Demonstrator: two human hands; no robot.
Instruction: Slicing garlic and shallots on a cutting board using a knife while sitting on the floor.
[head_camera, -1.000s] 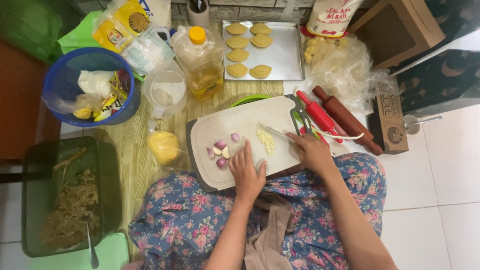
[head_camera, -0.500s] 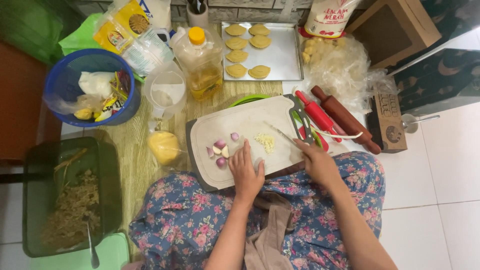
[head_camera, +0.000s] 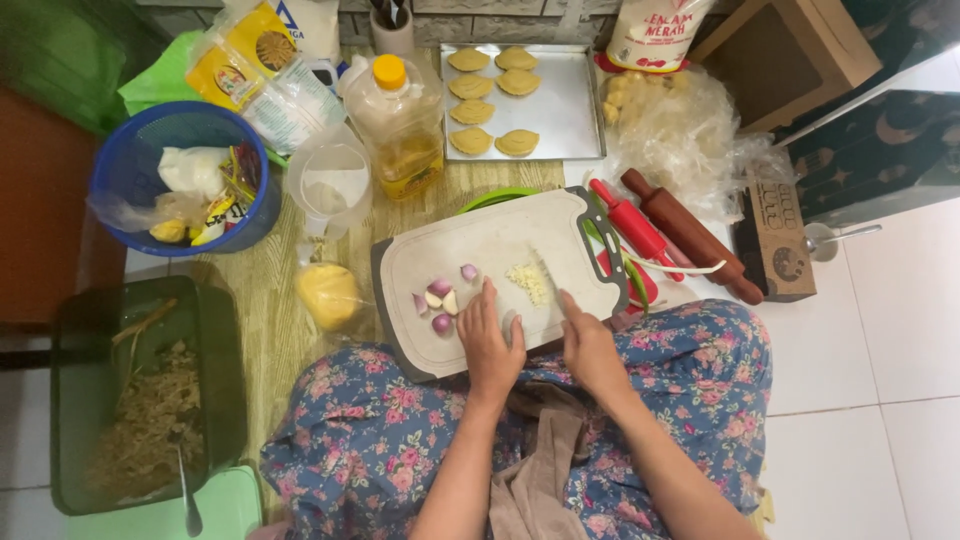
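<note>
Our left hand (head_camera: 490, 340) presses flat on the white plastic cutting board (head_camera: 480, 255), right hand (head_camera: 590, 345) clamps a knife (head_camera: 545, 272) pointing far toward chopped garlic (head_camera: 528, 282).

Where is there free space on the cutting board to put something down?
The cutting board is bare along its far half, between the shallots and the handle slot beside the red rolling pin. The baking tray is free on its right side. It is crowded near the left hand, the right hand and the chopped garlic.
</note>
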